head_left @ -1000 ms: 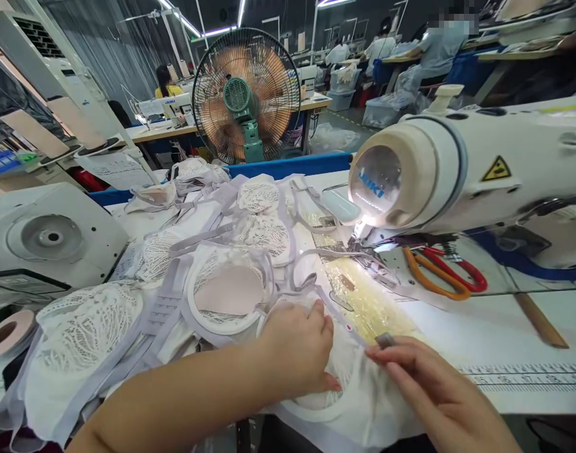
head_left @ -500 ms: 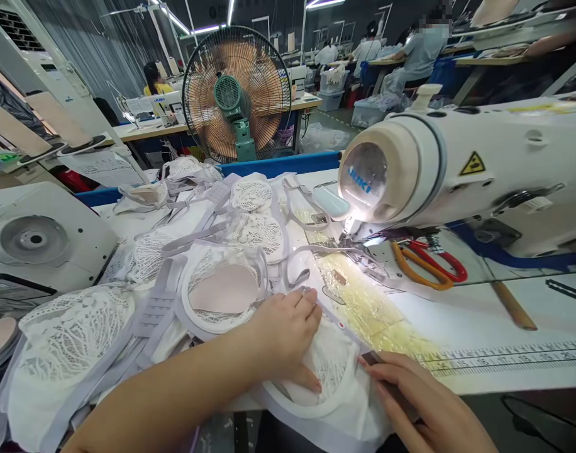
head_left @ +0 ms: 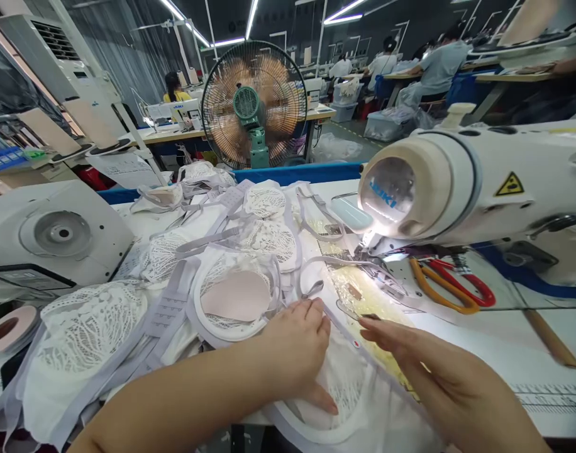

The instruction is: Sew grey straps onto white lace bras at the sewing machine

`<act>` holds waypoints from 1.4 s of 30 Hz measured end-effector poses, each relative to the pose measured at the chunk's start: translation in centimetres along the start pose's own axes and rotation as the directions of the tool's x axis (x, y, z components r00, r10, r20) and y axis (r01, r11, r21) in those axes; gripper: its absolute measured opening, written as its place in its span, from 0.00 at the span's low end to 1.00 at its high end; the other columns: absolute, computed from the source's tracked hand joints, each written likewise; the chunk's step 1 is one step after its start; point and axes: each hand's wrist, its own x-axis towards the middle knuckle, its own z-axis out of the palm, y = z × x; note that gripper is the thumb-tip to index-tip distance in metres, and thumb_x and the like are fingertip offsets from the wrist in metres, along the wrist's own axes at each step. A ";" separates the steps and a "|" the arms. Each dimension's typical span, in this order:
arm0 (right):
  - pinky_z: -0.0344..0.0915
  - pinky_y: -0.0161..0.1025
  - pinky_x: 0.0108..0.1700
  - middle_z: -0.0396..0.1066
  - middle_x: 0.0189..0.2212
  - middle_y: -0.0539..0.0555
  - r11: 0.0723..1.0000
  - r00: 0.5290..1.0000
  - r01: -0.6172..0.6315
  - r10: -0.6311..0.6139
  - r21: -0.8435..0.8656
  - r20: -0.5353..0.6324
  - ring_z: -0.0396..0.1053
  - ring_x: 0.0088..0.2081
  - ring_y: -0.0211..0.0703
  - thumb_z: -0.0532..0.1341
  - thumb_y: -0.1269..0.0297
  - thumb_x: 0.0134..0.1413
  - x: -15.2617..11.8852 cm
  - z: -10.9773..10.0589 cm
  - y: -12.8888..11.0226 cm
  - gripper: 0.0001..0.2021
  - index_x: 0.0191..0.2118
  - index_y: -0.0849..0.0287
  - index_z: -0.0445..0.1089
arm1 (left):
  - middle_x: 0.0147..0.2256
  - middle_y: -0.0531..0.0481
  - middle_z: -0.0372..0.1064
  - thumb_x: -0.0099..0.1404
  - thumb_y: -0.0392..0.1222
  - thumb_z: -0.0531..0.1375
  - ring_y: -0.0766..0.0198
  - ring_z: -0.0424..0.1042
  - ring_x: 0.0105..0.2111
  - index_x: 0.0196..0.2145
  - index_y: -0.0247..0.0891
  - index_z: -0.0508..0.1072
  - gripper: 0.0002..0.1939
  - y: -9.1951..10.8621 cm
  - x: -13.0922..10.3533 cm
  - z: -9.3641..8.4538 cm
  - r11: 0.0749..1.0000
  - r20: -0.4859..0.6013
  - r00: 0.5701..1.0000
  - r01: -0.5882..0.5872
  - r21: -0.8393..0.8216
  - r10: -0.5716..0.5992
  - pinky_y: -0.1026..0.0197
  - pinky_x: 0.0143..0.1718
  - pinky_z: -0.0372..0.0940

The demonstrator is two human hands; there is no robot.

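My left hand (head_left: 300,346) grips a white lace bra (head_left: 349,368) with lilac edging, fingers curled over its upper edge and thumb spread on the lace cup. A small red mark shows on the edging. My right hand (head_left: 439,371) hovers over the bra's right side, fingers together around a small dark tool (head_left: 370,316). Only the tool's tip shows, so its kind is unclear. A lilac strap (head_left: 335,260) runs from the bra toward the needle area of the sewing machine (head_left: 410,182). Another bra (head_left: 236,296), with a pale pink cup lining, lies left of my hand.
More lace bras (head_left: 92,327) are piled at the left. Orange-handled scissors (head_left: 443,292) and red-handled ones (head_left: 476,286) lie under the machine arm, near a wooden-handled tool (head_left: 552,340). Yellow tape (head_left: 363,289) covers part of the table. A large fan (head_left: 254,107) stands behind.
My right hand has moved up from the bra's lower right edge, with the dark tool at its fingertips. My left hand keeps its place on the bra. The view has shifted slightly.
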 end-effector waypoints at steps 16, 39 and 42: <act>0.48 0.32 0.17 0.63 0.21 0.49 0.757 0.985 0.161 -0.089 -0.633 0.145 0.62 0.19 0.37 0.45 0.63 0.57 4.5 5.1 -0.7 0.14 0.23 0.55 0.60 | 0.61 0.29 0.44 0.50 0.69 0.56 0.44 0.45 0.61 0.60 0.21 0.52 0.53 0.2 -0.1 -0.2 0.999 0.022 1.000 -0.007 0.037 0.006 0.50 0.60 0.47; 0.45 0.34 0.21 0.57 0.18 0.47 0.680 0.925 0.380 -0.277 -0.627 0.261 0.56 0.19 0.36 0.49 0.74 0.48 4.5 6.2 0.9 0.10 0.21 0.55 0.51 | 0.61 0.28 0.44 0.50 0.67 0.58 0.43 0.46 0.61 0.58 0.21 0.55 0.51 0.4 -0.1 -1.1 1.000 0.048 0.999 -0.001 0.027 -0.001 0.50 0.60 0.48; 0.45 0.34 0.21 0.56 0.18 0.47 0.675 0.921 0.389 -0.269 -0.627 0.281 0.56 0.19 0.36 0.50 0.75 0.47 4.6 6.1 0.8 0.10 0.21 0.55 0.51 | 0.61 0.27 0.44 0.51 0.67 0.58 0.43 0.46 0.61 0.58 0.22 0.56 0.51 0.4 -0.1 -1.0 0.999 0.048 0.999 -0.008 0.031 0.006 0.50 0.60 0.47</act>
